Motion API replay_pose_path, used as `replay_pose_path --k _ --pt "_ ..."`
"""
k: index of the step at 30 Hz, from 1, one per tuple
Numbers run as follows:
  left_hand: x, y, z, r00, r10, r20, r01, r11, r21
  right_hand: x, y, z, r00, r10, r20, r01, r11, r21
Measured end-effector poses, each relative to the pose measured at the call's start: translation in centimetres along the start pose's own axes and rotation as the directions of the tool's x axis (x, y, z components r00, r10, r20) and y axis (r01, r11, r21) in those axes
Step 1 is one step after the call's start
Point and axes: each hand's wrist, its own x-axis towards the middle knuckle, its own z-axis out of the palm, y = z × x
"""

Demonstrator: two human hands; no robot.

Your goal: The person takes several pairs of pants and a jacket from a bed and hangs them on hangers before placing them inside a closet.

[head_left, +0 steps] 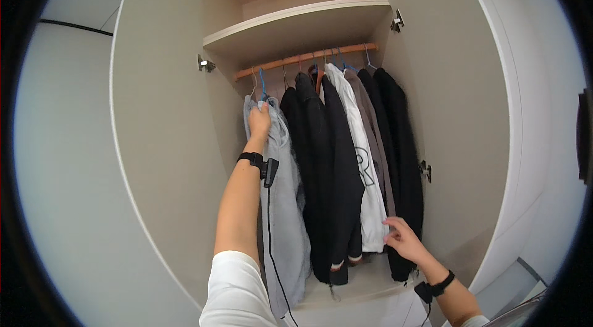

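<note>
My left hand (259, 120) reaches up into the wardrobe, its fingers closed on the upper part of a light grey garment (285, 203). Just above it, a blue hanger (262, 81) hooks over the wooden rod (296, 60). Lower down at the right, my right hand (404, 242) is held with fingers apart and slightly curled, holding nothing. It is close to the lower hem of a white garment (370, 209) with dark outlined lettering; whether they touch I cannot tell. Black jackets (315, 172) hang between the grey and white pieces.
A brown garment (377, 154) and more black clothes (401, 141) hang at the right. Above the rod runs a shelf (296, 24). Wardrobe doors stand open at left (160, 117) and right (463, 117), with metal hinges. Black wrist straps with cables are on both my arms.
</note>
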Motion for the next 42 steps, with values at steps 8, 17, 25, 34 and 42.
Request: replay_pose_path --k 8,17,25,34,42 --pt "12.0 -3.3 6.3 0.989 0.084 -0.122 -0.08 0.996 0.036 2.1 2.0 -1.7 0.988 0.145 -0.055 -0.145 0.989 -0.001" --pt "11.1 -8.9 12.5 0.999 -0.047 -0.003 0.047 0.998 -0.031 2.6 2.7 -2.8 0.956 0.264 -0.127 -0.275 0.958 -0.082" --pt "-7.3 4.9 8.1 0.822 0.505 -0.264 -0.525 0.851 -0.007 -4.9 -2.1 -3.2 0.899 0.367 -0.238 -0.396 0.914 -0.085" --pt "-44.1 18.3 -1.1 -0.082 0.87 0.485 0.556 0.444 -0.703 -20.0 -18.9 -5.8 0.81 0.288 -0.511 -0.489 0.813 -0.316" --pt "-69.5 36.3 -13.9 -0.604 0.713 -0.356 0.698 0.258 -0.668 -38.4 -39.2 -3.6 0.408 -0.003 -0.913 -0.778 0.523 -0.349"
